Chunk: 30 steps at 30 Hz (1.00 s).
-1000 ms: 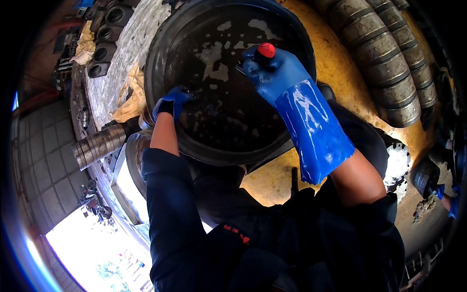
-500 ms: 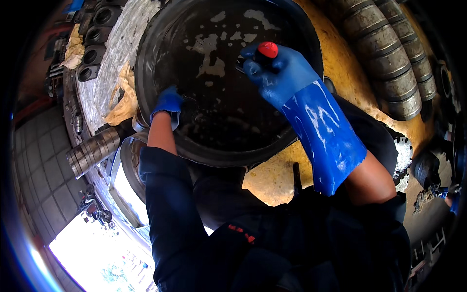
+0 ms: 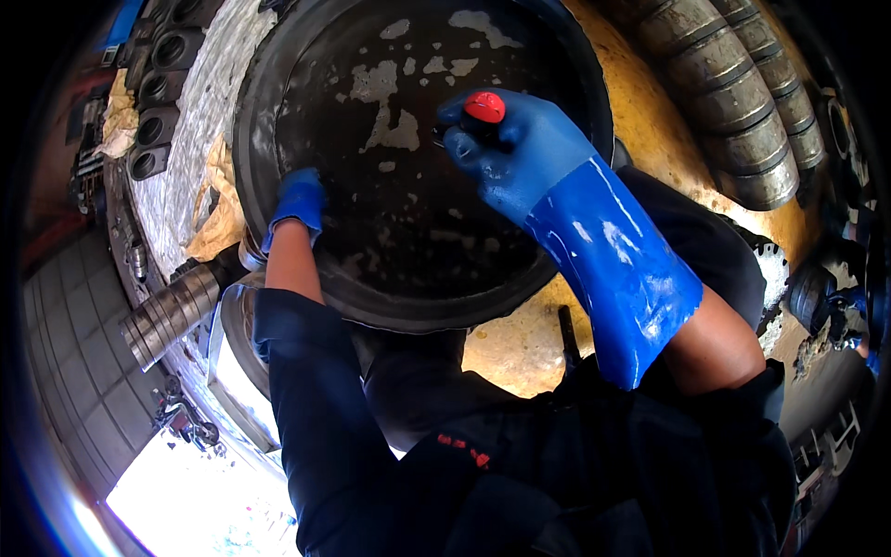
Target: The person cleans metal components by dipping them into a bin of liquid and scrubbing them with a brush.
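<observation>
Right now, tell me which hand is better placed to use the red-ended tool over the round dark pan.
Right, most likely: the right hand already grips the red-ended tool over the round dark pan. The left hand, at the pan's left side, shows no tool.

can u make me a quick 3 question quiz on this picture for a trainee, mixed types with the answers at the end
1. Fill in the missing word: The left hand and the right hand, seen over the round black pan, both wear ____ gloves.

2. Multiple choice: What colour is the end of the handle held in the right hand?
a) green
b) red
c) yellow

3. True or false: The left glove reaches further up the forearm than the right one.

Key
1. blue
2. b
3. False; the right glove has the long cuff, while the left one ends near the wrist.
</observation>
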Available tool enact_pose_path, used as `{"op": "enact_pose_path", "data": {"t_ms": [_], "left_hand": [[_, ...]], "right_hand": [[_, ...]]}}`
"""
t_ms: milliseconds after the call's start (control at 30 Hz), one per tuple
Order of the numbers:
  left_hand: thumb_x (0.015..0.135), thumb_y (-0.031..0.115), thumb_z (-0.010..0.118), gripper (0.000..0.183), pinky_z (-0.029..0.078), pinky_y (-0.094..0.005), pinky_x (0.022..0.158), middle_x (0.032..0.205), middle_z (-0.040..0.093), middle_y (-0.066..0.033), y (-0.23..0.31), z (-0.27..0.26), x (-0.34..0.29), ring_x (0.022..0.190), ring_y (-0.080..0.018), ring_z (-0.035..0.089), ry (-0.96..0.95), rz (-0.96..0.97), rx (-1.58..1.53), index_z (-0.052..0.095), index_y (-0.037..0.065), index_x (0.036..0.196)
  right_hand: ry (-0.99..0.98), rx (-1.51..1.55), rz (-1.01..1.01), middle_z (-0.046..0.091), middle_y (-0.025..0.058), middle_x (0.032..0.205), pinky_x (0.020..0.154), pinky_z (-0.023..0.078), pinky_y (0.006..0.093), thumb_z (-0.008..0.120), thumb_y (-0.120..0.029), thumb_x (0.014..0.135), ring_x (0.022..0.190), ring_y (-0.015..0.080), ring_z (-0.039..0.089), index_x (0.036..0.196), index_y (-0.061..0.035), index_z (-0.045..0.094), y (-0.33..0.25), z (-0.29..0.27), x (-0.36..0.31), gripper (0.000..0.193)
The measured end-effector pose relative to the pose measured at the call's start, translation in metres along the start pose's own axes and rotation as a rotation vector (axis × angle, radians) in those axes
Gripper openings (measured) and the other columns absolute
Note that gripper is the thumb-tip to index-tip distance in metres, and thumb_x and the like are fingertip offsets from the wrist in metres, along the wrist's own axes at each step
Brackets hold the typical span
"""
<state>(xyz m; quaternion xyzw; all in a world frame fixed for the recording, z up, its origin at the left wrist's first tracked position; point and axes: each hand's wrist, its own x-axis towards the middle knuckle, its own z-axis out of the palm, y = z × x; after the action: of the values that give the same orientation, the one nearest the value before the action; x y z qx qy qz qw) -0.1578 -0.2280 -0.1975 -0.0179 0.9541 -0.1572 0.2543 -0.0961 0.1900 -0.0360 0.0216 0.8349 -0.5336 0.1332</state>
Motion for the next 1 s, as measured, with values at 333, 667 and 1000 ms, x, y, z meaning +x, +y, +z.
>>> {"op": "enact_pose_path", "data": {"t_ms": [333, 667, 1000], "left_hand": [[0.068, 0.028, 0.08, 0.046, 0.052, -0.0413, 0.089, 0.106, 0.07, -0.0182, 0.008, -0.075, -0.085, 0.102, -0.0363, 0.065, -0.042, 0.167, -0.444, 0.069, 0.009, 0.108], [0.07, 0.028, 0.08, 0.051, 0.052, -0.0388, 0.087, 0.1, 0.071, -0.0171, 0.032, -0.092, -0.132, 0.098, -0.031, 0.068, -0.093, 0.065, -0.375, 0.066, 0.009, 0.115], [0.084, 0.027, 0.077, 0.04, 0.049, -0.0294, 0.078, 0.093, 0.067, -0.0026, 0.037, -0.02, -0.156, 0.085, -0.012, 0.059, -0.122, 0.075, -1.02, 0.065, 0.001, 0.113]], "right_hand": [[-0.045, -0.085, -0.002, 0.071, 0.0083, 0.098, 0.084, 0.054, 0.0386, 0.064, -0.03, 0.089, 0.092, 0.0299, 0.068, 0.113, -0.0201, 0.069, -0.006, 0.005, 0.004, 0.026], [-0.037, -0.158, -0.022, 0.071, 0.0059, 0.103, 0.086, 0.054, 0.0396, 0.062, -0.036, 0.09, 0.095, 0.0289, 0.068, 0.116, -0.022, 0.068, -0.01, -0.001, 0.004, 0.03], [-0.026, -0.201, 0.068, 0.071, 0.0126, 0.101, 0.086, 0.052, 0.0397, 0.063, -0.037, 0.087, 0.096, 0.033, 0.066, 0.115, -0.0179, 0.068, -0.013, -0.021, 0.006, 0.034]]}}
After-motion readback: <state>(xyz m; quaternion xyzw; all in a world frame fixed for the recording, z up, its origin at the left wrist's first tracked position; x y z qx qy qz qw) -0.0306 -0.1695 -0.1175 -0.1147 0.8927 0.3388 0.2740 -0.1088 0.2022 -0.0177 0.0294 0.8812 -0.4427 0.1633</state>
